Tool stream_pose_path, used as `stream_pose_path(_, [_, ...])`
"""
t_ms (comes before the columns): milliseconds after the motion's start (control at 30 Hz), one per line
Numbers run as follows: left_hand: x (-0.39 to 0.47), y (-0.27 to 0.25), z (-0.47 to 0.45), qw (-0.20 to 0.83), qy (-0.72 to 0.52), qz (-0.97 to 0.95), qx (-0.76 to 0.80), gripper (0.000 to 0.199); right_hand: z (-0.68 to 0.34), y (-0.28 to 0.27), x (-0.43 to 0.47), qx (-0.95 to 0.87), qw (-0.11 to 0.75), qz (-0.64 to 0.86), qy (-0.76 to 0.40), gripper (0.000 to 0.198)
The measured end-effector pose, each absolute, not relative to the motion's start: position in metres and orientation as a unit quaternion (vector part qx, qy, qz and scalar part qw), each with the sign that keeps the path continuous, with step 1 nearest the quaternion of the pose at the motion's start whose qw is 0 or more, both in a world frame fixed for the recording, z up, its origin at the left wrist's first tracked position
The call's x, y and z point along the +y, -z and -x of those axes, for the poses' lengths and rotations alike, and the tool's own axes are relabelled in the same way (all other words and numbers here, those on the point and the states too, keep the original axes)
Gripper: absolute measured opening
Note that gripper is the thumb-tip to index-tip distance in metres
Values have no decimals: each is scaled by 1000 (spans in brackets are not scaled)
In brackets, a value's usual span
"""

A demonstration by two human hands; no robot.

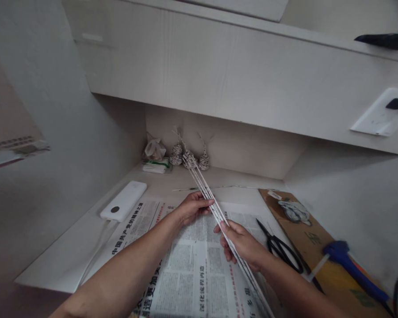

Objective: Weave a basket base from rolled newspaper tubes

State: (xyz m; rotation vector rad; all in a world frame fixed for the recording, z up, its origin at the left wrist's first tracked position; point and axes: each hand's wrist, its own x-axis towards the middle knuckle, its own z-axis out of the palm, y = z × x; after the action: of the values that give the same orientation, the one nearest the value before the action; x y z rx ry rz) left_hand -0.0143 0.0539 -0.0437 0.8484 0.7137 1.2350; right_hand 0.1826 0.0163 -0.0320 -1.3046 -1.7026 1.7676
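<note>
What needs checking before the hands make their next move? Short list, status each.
1. Left hand gripping the sticks: ok, thumb across them.
2. Right hand on the same sticks, nearer the wearer: ok.
3. Far ends free of the woven pieces: cannot tell, they overlap in this view.
4. Near ends in sight: not ok, the sticks run out of the picture at the bottom.
5. Scissors apart from the sticks: ok, beside the right hand.
6. Glue gun cold: cannot tell; it lies over the cardboard.
</note>
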Motion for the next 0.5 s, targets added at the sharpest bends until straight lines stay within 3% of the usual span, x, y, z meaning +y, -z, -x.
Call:
stream_pose_path(200, [53,44,14,682,-547,-358,328,40,-178,33,15,-629,183,478,-586,46])
stream_pose_path(500, [56,46,16,697,-551,-345,303,34,-178,28,16,-546,209,456,-671,43])
